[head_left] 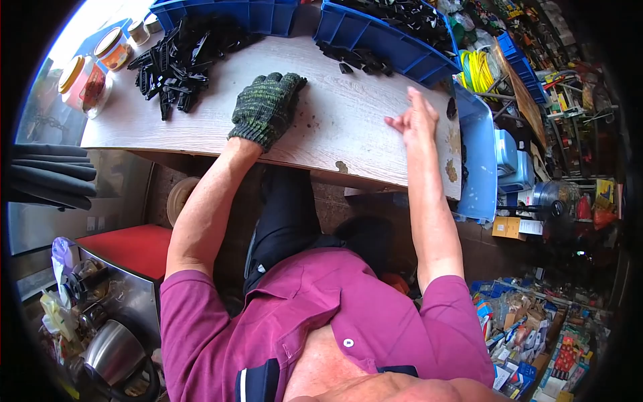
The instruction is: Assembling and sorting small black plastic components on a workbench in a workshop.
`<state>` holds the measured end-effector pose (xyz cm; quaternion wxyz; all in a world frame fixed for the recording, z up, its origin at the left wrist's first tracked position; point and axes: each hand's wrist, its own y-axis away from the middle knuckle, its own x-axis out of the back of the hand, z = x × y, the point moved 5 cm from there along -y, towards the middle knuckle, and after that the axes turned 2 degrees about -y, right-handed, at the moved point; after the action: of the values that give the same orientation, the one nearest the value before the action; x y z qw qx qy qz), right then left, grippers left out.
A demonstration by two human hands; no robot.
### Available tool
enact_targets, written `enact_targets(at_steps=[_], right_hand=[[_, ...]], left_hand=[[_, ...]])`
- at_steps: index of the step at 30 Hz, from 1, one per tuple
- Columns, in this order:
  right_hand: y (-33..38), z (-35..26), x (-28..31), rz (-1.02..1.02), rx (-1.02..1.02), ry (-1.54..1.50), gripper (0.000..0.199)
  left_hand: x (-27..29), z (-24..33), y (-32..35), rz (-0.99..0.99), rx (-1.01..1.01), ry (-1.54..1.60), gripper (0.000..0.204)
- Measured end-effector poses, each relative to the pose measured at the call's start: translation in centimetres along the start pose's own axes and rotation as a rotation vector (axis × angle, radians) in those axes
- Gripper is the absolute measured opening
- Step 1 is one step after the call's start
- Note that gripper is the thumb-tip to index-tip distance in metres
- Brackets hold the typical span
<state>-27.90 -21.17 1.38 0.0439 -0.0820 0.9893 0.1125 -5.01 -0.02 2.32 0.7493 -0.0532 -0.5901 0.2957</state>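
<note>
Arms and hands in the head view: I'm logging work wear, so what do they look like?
The left hand wears a knitted glove, black flecked with green, with a snug cuff; the right hand is bare. Both forearms are bare below short, plum-purple sleeves.

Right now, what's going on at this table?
A person is at a pale table. The gloved left hand is over its near side; whether it grips anything is hidden. The bare right hand is open, apparently empty, farther right. Black parts lie heaped toward the left, with more in and before a blue crate.
</note>
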Motion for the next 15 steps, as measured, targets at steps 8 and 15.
enact_targets(at_steps=[8,15], right_hand=[[-0.9,1.2,-8.4,-0.143,-0.017,0.29,0.035],[-1.9,1.3,-10.6,-0.172,-0.021,0.641,0.034]], left_hand=[[0.2,-0.1,-0.2,0.007,0.018,0.033,0.025],[0.5,0.0,-0.2,0.066,0.019,0.049,0.023]])
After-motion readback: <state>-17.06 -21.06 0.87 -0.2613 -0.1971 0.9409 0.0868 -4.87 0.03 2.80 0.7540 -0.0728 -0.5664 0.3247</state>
